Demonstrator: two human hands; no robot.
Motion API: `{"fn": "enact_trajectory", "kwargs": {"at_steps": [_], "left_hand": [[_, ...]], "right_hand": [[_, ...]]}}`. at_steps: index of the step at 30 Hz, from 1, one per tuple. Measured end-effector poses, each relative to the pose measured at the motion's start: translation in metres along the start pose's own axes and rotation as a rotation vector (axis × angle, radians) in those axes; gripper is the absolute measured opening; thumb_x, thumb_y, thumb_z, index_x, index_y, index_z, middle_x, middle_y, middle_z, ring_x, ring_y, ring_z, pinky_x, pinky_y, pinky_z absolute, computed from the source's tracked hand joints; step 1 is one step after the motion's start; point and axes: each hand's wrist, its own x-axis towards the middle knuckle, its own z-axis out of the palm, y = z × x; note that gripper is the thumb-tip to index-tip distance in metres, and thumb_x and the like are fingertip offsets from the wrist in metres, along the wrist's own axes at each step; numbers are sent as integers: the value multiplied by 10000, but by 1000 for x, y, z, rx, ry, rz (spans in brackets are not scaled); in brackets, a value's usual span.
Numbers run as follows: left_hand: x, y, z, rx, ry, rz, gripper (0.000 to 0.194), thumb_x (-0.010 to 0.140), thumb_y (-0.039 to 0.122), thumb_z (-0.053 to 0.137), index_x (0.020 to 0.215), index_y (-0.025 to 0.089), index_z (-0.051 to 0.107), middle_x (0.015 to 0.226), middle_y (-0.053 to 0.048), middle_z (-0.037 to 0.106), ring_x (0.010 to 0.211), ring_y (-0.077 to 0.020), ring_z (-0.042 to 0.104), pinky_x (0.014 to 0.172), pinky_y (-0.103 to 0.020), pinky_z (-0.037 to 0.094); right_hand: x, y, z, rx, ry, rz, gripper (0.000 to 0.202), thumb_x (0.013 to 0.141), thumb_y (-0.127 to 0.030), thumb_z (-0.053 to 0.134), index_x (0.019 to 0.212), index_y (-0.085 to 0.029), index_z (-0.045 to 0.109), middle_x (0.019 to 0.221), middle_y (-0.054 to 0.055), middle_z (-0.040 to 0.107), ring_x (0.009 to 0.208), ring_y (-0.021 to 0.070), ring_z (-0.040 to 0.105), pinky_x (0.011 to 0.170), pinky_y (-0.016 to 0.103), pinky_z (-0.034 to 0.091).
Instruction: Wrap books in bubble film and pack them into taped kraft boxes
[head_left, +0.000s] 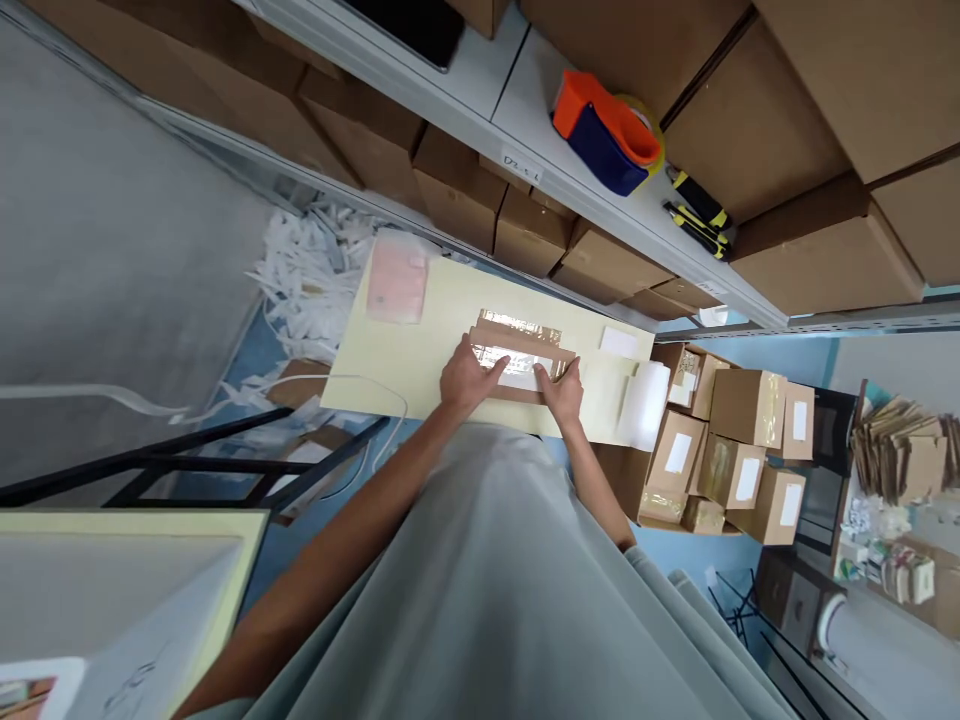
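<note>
A small brown cardboard box [525,393] with shiny clear tape and a white label [517,371] rests at the middle of the pale yellow table [442,370]. At its left end, my left hand [466,375] grips the side with the thumb laid on top. My right hand [562,392] grips the right end, its thumb also on the top face. Both hands are closed on the box; the fingers underneath are hidden. A taped brown strip [517,325] shows just behind it.
A pinkish bubble-wrap pouch [397,280] lies at the table's left, a white slip [618,342] and a white roll [643,405] at its right. Labelled boxes [739,410] fill a large carton to the right. Overhead, a shelf holds an orange-blue tape dispenser [607,130] and utility knives [697,230].
</note>
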Motion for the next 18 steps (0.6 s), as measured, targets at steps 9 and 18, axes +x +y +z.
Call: {"fn": "enact_trajectory", "kwargs": {"at_steps": [9, 18], "left_hand": [[27, -18, -6, -61, -152, -48, 722, 903, 603, 795, 1449, 160, 630, 1248, -182, 822, 1210, -366, 778, 1033, -419, 600], [6, -28, -4, -75, -1, 157, 1169, 942, 655, 711, 1727, -63, 229, 1811, -365, 236, 1721, -432, 257, 1394, -527, 275]], "right_hand": [[24, 26, 8, 318, -111, -118, 596, 1133, -418, 435, 1643, -119, 358, 1602, 197, 652, 1451, 182, 651, 1193, 311, 513], [-1, 33, 10, 227, 202, 1, 1025, 1096, -749, 415, 1756, 7, 208, 1830, 278, 290, 1736, 315, 276, 1380, 453, 312]]}}
